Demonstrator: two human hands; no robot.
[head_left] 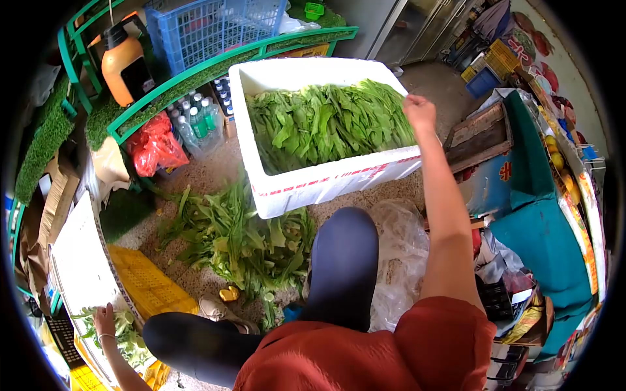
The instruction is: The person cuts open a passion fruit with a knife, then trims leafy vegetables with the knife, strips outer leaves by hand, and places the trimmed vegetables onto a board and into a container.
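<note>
A white foam box (339,179) with red print holds a thick layer of green leafy vegetables (326,120). At its right rim is my right hand (419,112), its fingers curled closed on the edge. Far to the lower left, my left hand (104,320) touches pale green leafy vegetables (124,339) in a white container (81,260); its fingers are too small to make out clearly. Between the two, a pile of loose leaves and stalks (241,234) lies on the floor, beside my knees.
Clear plastic sheeting (399,260) lies right of my knee. A yellow crate (147,280) stands left of the leaf pile. Behind are a green rail (228,60), a blue crate (212,32), an orange sprayer (124,68), bottles (199,120) and a red bag (156,146). Boxes stand at right.
</note>
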